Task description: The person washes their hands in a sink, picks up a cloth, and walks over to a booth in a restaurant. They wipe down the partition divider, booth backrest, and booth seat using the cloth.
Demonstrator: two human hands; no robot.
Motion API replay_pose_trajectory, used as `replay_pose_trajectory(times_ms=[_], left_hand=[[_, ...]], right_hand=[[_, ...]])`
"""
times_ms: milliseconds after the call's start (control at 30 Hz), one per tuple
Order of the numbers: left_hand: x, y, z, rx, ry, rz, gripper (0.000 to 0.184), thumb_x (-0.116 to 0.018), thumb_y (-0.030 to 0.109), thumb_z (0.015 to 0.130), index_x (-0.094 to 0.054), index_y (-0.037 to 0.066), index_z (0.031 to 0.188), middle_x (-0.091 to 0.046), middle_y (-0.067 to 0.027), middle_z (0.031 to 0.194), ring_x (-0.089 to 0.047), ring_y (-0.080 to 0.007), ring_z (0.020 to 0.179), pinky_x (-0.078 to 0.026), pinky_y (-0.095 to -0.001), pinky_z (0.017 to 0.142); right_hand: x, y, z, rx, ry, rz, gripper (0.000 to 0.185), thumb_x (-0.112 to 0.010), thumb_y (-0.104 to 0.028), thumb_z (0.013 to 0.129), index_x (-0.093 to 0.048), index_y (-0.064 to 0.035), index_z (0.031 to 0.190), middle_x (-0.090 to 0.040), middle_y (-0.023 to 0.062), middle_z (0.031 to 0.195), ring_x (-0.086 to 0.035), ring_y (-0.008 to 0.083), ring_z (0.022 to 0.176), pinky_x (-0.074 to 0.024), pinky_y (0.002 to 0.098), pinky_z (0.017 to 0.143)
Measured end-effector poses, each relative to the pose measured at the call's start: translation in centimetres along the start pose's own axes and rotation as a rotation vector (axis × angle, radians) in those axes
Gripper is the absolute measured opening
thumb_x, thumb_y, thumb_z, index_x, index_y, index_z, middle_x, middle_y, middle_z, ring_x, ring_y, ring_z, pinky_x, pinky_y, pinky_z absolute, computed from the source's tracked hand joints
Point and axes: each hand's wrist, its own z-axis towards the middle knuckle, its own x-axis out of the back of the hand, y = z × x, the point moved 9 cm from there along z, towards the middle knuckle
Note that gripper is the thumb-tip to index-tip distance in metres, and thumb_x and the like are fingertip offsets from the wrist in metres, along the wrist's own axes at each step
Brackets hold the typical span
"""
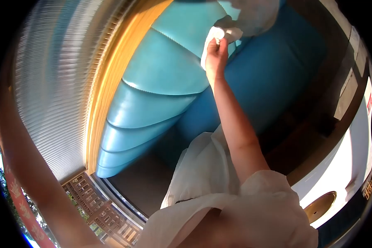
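Note:
My right hand (217, 58) reaches forward with the fingers pinched around a crumpled white cloth (206, 51). Behind the cloth is the turquoise padded backrest (165, 62) of a bench; I cannot tell whether the cloth touches it. The darker blue seat (256, 87) lies below and to the right of the hand. Along the far left edge runs my left forearm (29, 161), and the hand at its end is outside the picture. A pale, blurred shape (256, 14) beyond the cloth is not clear enough to name.
A wooden rail (107, 78) borders the backrest, with a ribbed glass panel (58, 91) beside it. At right stands a white table (339, 165) with a round brass-coloured fitting (320, 206). Patterned latticework (95, 202) shows at lower left.

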Motion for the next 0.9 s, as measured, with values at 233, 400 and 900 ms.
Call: replay_pose_trajectory(times_ms=[233,400,900], left_hand=[[-1.7,1.5,2.7,-0.178,-0.108,-0.211,0.062,-0.056,0.046,0.084,-0.043,0.005,0.129,-0.05,-0.0131,0.123,-0.048,-0.0227,0.113,-0.039,-0.0327,0.094],[-2.6,5.6,1.6,-0.281,-0.004,-0.199,0.067,-0.059,0.05,0.079,-0.047,0.002,0.124,-0.055,-0.0196,0.117,-0.05,-0.0313,0.11,-0.038,-0.0344,0.095],[-1.8,7.7,-1.0,-0.087,-0.066,-0.141,0.066,-0.057,0.043,0.084,-0.038,0.002,0.131,-0.043,-0.0146,0.132,-0.038,-0.0237,0.124,-0.029,-0.0303,0.103]], right_hand=[[-1.0,1.2,-12.5,-0.252,-0.434,-0.015,0.02,-0.05,-0.017,0.088,-0.049,-0.0065,0.106,-0.059,0.0089,0.09,-0.056,0.0199,0.082,-0.0442,0.0302,0.072],[6.9,3.9,-16.3,-0.593,-0.411,0.309,0.029,-0.046,-0.025,0.091,-0.05,-0.0074,0.115,-0.058,0.0042,0.098,-0.055,0.0148,0.086,-0.0441,0.0286,0.074],[9.2,-3.7,-13.5,-0.802,-0.434,0.84,0.042,-0.037,-0.037,0.094,-0.043,-0.01,0.125,-0.048,0.0031,0.121,-0.047,0.017,0.11,-0.0395,0.0325,0.091]])
